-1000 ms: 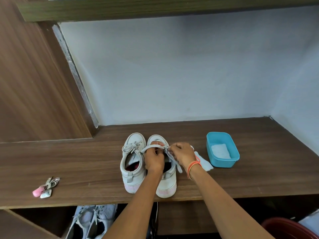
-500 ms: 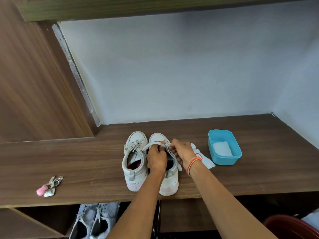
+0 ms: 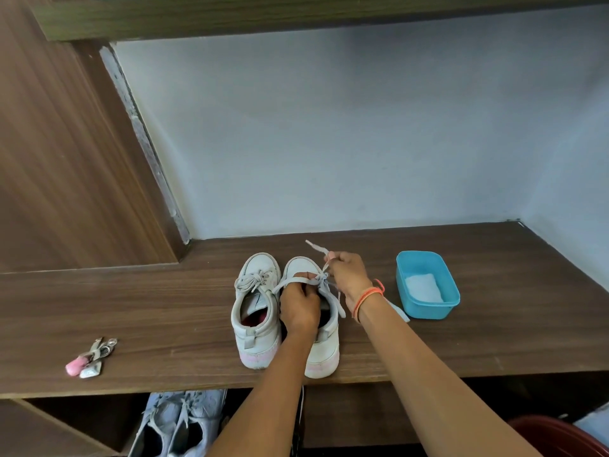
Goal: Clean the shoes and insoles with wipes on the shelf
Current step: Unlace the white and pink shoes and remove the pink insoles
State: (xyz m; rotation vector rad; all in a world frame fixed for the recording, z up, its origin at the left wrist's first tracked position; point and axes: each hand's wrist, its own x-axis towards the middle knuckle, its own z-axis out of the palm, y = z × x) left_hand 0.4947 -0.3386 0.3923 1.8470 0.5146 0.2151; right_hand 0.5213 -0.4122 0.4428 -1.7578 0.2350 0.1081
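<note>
White sneakers, a pair, sit side by side near the front edge of the wooden shelf (image 3: 148, 311), heels toward the camera. The left sneaker (image 3: 255, 321) has its bow tied and nobody's touching it; the right sneaker (image 3: 324, 351) is the one being worked on. To the right, well apart from the shoes, is a blue plastic tub (image 3: 428, 311) with a folded wipe (image 3: 423, 287) lying in it.

The left hand (image 3: 300, 306) is over the right sneaker's opening, fingers curled and pinching the lace loop by the knot, pretty much where it was half a second ago. The right hand (image 3: 347, 275) is what changed: it was tucked in close beside the left one at the knot, and now it's lifted back toward the toe, pinching a lace end (image 3: 316, 248) that pokes out past its fingers. Another wipe (image 3: 400, 313) peeks out from behind that wrist, next to the tub. Way off left there's a small bunch of keys (image 3: 90, 357) with a pink fob.
</note>
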